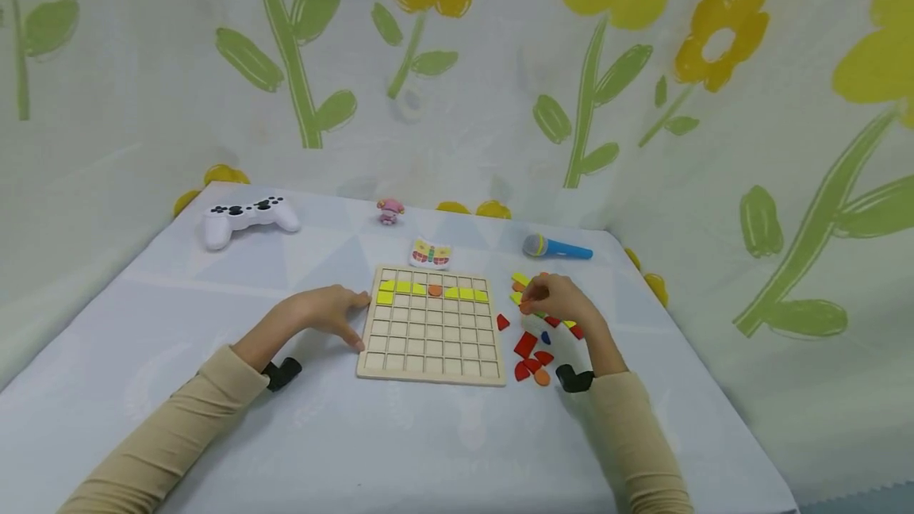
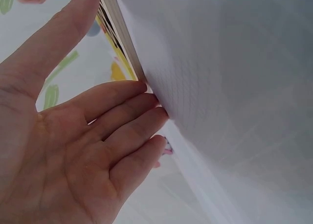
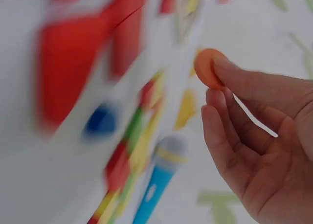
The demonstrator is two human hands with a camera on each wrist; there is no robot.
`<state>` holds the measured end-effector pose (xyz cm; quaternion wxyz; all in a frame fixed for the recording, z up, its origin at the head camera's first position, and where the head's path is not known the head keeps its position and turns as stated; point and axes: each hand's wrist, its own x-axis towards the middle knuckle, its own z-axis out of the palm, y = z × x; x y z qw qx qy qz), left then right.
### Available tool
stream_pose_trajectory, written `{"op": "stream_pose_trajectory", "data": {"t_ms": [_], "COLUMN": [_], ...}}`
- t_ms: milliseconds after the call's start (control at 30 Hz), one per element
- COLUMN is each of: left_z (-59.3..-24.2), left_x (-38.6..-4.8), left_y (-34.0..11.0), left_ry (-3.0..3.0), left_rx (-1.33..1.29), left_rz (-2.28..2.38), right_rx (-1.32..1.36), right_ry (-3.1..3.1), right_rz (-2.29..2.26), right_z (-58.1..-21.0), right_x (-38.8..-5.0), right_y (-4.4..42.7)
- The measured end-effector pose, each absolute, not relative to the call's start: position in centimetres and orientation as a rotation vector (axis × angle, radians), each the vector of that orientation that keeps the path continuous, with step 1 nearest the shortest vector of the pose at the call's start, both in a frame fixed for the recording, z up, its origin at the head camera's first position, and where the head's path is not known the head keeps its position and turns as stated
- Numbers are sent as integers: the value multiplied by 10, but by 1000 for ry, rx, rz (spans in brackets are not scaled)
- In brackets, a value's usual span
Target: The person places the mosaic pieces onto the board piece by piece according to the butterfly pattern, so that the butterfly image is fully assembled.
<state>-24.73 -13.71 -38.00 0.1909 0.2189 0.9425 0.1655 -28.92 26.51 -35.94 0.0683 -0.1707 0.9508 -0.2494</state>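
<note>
A wooden grid board (image 1: 432,346) lies mid-table, with several yellow pieces (image 1: 466,293) and an orange disc (image 1: 435,290) set in its upper rows. My left hand (image 1: 330,312) touches the board's left edge with thumb and fingertips; in the left wrist view the fingers (image 2: 132,123) are nearly straight against the edge. Over the loose pieces right of the board, my right hand (image 1: 560,297) pinches another orange disc (image 3: 209,69) between thumb and fingers, raised above the table in the right wrist view.
Red pieces (image 1: 525,345), a dark blue piece (image 1: 546,337) and a loose orange disc (image 1: 542,377) lie right of the board. Behind it are a butterfly card (image 1: 431,254), a pink figurine (image 1: 389,211), a blue toy microphone (image 1: 564,248) and a white game controller (image 1: 250,219).
</note>
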Motion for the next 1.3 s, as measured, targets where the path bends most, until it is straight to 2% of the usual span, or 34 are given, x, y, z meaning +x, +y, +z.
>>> {"op": "stream_pose_trajectory", "data": {"t_ms": [200, 700, 1000, 1300], "left_z": [-381, -384, -380, -380], "left_x": [-248, -249, -250, -250], "left_y": [-138, -136, -138, -138], "left_ry": [2646, 2657, 2645, 2643], "left_rx": [608, 574, 606, 637], "left_rz": [471, 464, 473, 475], "right_rx": [-788, -1043, -1045, -979], "right_ry": [2870, 2678, 2678, 2654], "right_rz": [-908, -834, -718, -690], "right_z": [-348, -359, -362, -368], "right_x": [-283, -301, -315, -322], "right_y": [221, 124, 89, 75]}}
